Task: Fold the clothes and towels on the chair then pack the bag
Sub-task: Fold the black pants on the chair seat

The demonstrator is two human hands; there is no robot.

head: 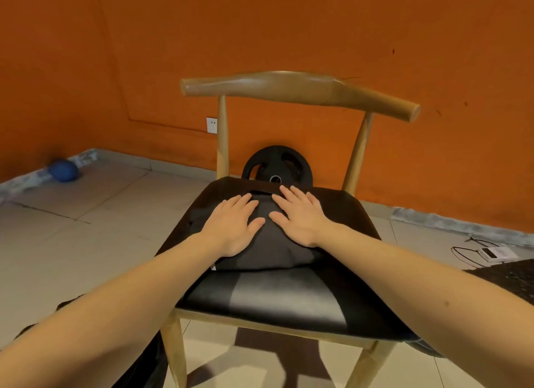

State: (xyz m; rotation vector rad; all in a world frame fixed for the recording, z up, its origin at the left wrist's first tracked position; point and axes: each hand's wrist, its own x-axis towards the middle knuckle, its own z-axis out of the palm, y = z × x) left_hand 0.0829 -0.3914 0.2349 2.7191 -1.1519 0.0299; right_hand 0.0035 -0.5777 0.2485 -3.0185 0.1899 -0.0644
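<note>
A folded dark grey garment lies on the black seat of a wooden chair, toward the seat's back half. My left hand rests flat on the garment's left side, fingers spread. My right hand lies flat on its right side, fingers spread toward the chair back. Neither hand grips the cloth. A dark fabric shape at the lower left, beside the chair leg, is partly hidden by my left arm; I cannot tell whether it is the bag.
A black weight plate leans against the orange wall behind the chair. A blue ball lies by the wall at the left. A white device with black cables sits on the tiled floor at the right, near a dark mat.
</note>
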